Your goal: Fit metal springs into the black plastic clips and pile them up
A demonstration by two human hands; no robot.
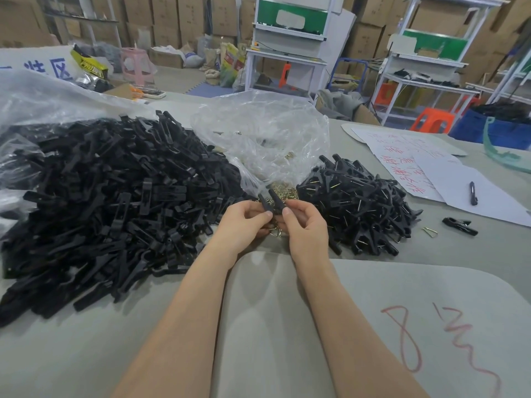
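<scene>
My left hand (244, 222) pinches one black clip half (265, 203) and my right hand (306, 225) pinches another black clip half (276, 200); the two pieces stick up side by side between my fingertips. Brass-coloured metal springs (283, 193) lie loose just behind my hands at the mouth of a clear plastic bag (258, 133). A big heap of unassembled black clip parts (115, 202) spreads over the table on the left. On the right sits a smaller pile of assembled clips (356, 205) with springs showing.
White paper sheets with red writing (416, 168) and a black pen (473, 193) lie at the right. One assembled clip (459, 225) and a stray spring (429, 231) lie apart. The grey table (287, 326) bears red scribbles near me. Shelving and cardboard boxes stand behind.
</scene>
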